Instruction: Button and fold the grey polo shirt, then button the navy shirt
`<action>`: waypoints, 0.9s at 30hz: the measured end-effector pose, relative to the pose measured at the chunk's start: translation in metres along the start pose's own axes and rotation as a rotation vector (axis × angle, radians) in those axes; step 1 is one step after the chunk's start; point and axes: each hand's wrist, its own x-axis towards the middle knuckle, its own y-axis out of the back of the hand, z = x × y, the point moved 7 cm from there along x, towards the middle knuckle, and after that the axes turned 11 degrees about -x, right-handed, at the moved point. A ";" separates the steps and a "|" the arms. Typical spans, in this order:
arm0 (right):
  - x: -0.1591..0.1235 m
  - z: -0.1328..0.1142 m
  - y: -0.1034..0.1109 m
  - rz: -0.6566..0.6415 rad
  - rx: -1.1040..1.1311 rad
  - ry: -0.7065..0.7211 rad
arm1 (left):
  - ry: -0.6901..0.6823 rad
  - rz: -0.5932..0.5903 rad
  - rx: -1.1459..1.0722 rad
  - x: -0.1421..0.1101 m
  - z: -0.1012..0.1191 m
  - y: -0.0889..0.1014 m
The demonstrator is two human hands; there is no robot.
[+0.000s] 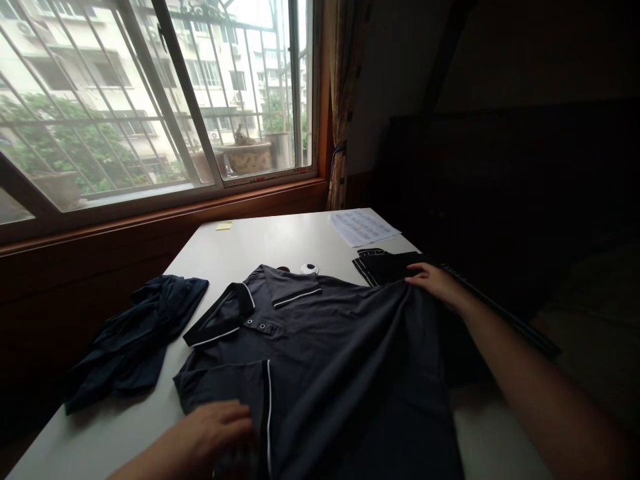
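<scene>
A dark grey polo shirt (340, 347) lies spread over the table, its collar with a white stripe pointing left and its buttons facing up. Stretched across the far right side, my right hand (435, 283) pinches the shirt's edge between thumb and fingers, and folds run from that grip across the cloth. At the near side, my left hand (213, 430) is over the white-trimmed near sleeve, fingers extended and slightly bent. Its fingertips are dim and blurred, so whether they touch the cloth cannot be made out.
Crumpled dark clothing (145, 333) lies on the left of the white table (245, 247). Folded black garments (385, 267) lie beyond my right hand. Printed sheets (363, 227), a yellow note (224, 225) and a round white item (309, 269) are farther back, below a barred window (200, 87).
</scene>
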 end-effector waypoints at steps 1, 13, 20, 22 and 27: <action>-0.003 0.005 -0.002 0.000 0.017 -0.011 | 0.053 0.120 0.035 0.004 -0.012 0.023; -0.057 0.035 -0.004 -0.054 0.071 -0.122 | 0.559 0.698 0.132 0.074 -0.240 0.165; -0.033 0.022 -0.006 0.054 0.120 0.056 | 0.549 0.717 0.049 0.059 -0.249 0.167; -0.021 0.017 -0.008 0.070 0.128 0.079 | 0.558 0.777 0.065 0.041 -0.249 0.175; 0.022 -0.016 -0.017 0.082 0.141 0.173 | 0.557 1.011 0.238 -0.006 -0.242 0.197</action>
